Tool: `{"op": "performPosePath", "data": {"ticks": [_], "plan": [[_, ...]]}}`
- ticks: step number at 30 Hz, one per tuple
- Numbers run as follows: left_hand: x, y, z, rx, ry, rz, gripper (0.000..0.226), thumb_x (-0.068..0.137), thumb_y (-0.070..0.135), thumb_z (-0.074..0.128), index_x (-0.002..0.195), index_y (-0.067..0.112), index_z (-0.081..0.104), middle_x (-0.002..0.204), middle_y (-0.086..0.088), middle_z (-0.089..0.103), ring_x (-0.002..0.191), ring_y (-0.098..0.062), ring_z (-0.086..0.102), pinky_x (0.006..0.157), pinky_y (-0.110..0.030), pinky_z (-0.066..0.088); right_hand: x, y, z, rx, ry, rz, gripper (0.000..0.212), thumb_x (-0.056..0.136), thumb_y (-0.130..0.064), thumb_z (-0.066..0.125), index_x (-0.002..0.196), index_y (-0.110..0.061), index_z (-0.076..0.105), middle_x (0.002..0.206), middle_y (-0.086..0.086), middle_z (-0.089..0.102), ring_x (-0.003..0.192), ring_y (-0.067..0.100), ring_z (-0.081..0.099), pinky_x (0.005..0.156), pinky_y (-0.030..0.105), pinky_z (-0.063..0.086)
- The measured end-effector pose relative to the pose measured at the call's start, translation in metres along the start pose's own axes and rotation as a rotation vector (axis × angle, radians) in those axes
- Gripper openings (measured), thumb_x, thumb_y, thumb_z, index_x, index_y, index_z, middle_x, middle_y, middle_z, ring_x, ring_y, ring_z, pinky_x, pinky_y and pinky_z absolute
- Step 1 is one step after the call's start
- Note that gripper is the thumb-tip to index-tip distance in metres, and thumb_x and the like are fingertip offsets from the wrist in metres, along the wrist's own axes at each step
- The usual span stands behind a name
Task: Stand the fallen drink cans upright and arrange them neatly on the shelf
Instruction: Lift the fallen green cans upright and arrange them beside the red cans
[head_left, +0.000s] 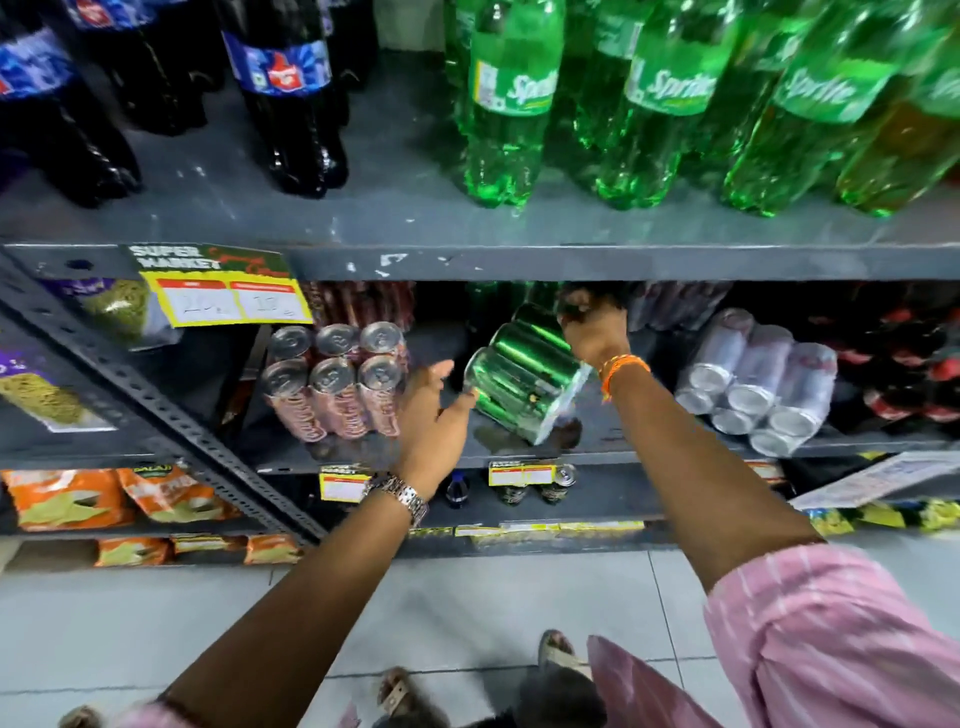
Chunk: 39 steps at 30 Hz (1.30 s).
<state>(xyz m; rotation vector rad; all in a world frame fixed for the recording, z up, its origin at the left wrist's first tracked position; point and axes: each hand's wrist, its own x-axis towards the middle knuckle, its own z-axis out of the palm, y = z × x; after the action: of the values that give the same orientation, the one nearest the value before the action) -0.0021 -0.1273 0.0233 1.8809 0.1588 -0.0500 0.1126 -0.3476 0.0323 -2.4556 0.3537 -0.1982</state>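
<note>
The task's thing was a shrink-wrapped pack of shiny green metal drink cans (524, 379), tilted on the grey metal shelf (623, 452), neither lying flat nor upright. Its silver can ends pointed down and toward the left hand, and one lower corner touched the shelf board, where clear wrap bunched loosely. The can walls were glossy, dark green with bright streaks of reflected light; any print on them was too blurred to read.

The right hand (592, 327) gripped the pack's upper far end, fingers curled over it and partly hidden in the shadow under the shelf above. An orange thread band (621, 370) circled that wrist, just beside the pack's upper edge. The left hand (434, 410) was spread wide, holding nothing, its fingertips at the pack's lower silver rim; whether they touched could not be told. A silver metal watch (402, 496) sat on that wrist.

Just beyond the left hand's thumb side stood an upright wrapped pack of reddish cans with silver tops (332, 384). Beyond the right forearm's outer side lay a wrapped pack of pale silver cans (753, 384), on its side.
</note>
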Motion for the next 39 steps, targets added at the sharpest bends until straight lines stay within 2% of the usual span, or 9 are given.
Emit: {"op": "performPosePath", "data": {"ticks": [6, 10, 13, 16, 20, 22, 26, 32, 39], "plan": [[0.020, 0.013, 0.078, -0.489, 0.009, -0.581, 0.046, 0.088, 0.020, 0.064, 0.131, 0.006, 0.055, 0.115, -0.008, 0.061, 0.088, -0.018, 0.055, 0.074, -0.025, 0.043, 0.041, 0.018, -0.008, -0.246, -0.313, -0.092, 0.050, 0.097, -0.039, 0.055, 0.129, -0.001, 0.058, 0.138, 0.022, 0.056, 0.129, 0.037, 0.051, 0.105, 0.036, 0.037], [0.032, 0.023, 0.101, -0.610, 0.187, -0.608, 0.037, 0.088, 0.013, 0.062, 0.124, 0.009, 0.054, 0.077, -0.009, 0.054, 0.056, -0.015, 0.051, 0.048, -0.019, 0.040, 0.063, 0.022, 0.003, -0.237, -0.550, -0.092, 0.075, 0.090, -0.063, 0.054, 0.135, -0.004, 0.054, 0.143, 0.020, 0.055, 0.112, 0.026, 0.057, 0.088, 0.031, 0.039], [0.039, 0.020, 0.108, -0.654, 0.217, -0.583, 0.034, 0.084, 0.009, 0.069, 0.117, 0.003, 0.061, 0.105, -0.017, 0.066, 0.085, -0.024, 0.062, 0.057, -0.024, 0.047, 0.067, 0.025, 0.009, -0.242, -0.620, -0.118, 0.093, 0.084, -0.069, 0.057, 0.153, -0.010, 0.034, 0.161, 0.012, 0.036, 0.142, 0.027, 0.043, 0.115, 0.033, 0.034], [0.047, 0.018, 0.107, -0.615, 0.246, -0.591, 0.044, 0.077, 0.011, 0.079, 0.114, -0.008, 0.064, 0.106, -0.021, 0.069, 0.094, -0.028, 0.065, 0.062, -0.029, 0.054, 0.070, 0.032, 0.013, -0.137, -0.602, -0.107, 0.093, 0.081, -0.063, 0.066, 0.153, -0.013, 0.035, 0.161, 0.010, 0.036, 0.145, 0.028, 0.040, 0.118, 0.033, 0.034], [0.053, 0.016, 0.099, -0.455, 0.253, -0.493, 0.023, 0.072, 0.012, 0.083, 0.077, 0.007, 0.061, 0.070, -0.004, 0.062, 0.053, -0.011, 0.056, 0.034, -0.013, 0.038, 0.068, 0.050, 0.008, 0.102, -0.516, -0.057, 0.074, 0.077, -0.050, 0.077, 0.137, -0.012, 0.055, 0.140, 0.011, 0.060, 0.122, 0.025, 0.059, 0.102, 0.033, 0.049], [0.057, 0.013, 0.093, -0.327, 0.231, -0.384, 0.021, 0.070, 0.013, 0.085, 0.073, 0.007, 0.064, 0.061, -0.004, 0.058, 0.048, -0.008, 0.055, 0.039, -0.012, 0.041, 0.064, 0.061, 0.001, 0.188, -0.460, 0.002, 0.076, 0.073, -0.050, 0.080, 0.131, -0.006, 0.057, 0.133, 0.012, 0.063, 0.115, 0.027, 0.061, 0.095, 0.031, 0.049], [0.059, 0.014, 0.085, -0.111, 0.179, -0.208, 0.046, 0.062, 0.008, 0.087, 0.103, 0.001, 0.069, 0.102, -0.011, 0.075, 0.093, -0.022, 0.073, 0.085, -0.035, 0.060, 0.038, 0.080, -0.009, 0.251, -0.302, -0.044, 0.076, 0.071, -0.047, 0.084, 0.128, -0.007, 0.056, 0.131, 0.013, 0.063, 0.116, 0.027, 0.060, 0.089, 0.025, 0.042], [0.039, 0.000, 0.081, 0.094, 0.136, -0.076, 0.064, 0.062, 0.008, 0.087, 0.118, 0.008, 0.056, 0.113, -0.010, 0.071, 0.100, -0.025, 0.070, 0.088, -0.046, 0.059, -0.014, 0.106, -0.011, 0.459, -0.222, -0.121, 0.053, 0.068, -0.023, 0.090, 0.104, -0.020, 0.051, 0.091, -0.013, 0.066, 0.086, 0.008, 0.065, 0.083, 0.029, 0.054], [0.018, -0.020, 0.086, 0.101, 0.126, 0.020, 0.067, 0.065, 0.005, 0.085, 0.124, 0.010, 0.052, 0.122, -0.007, 0.067, 0.112, -0.024, 0.065, 0.099, -0.045, 0.053, -0.052, 0.121, 0.000, 0.549, -0.217, -0.090, 0.060, 0.068, -0.009, 0.089, 0.114, -0.010, 0.051, 0.111, 0.005, 0.071, 0.103, 0.019, 0.068, 0.085, 0.015, 0.053]]}}
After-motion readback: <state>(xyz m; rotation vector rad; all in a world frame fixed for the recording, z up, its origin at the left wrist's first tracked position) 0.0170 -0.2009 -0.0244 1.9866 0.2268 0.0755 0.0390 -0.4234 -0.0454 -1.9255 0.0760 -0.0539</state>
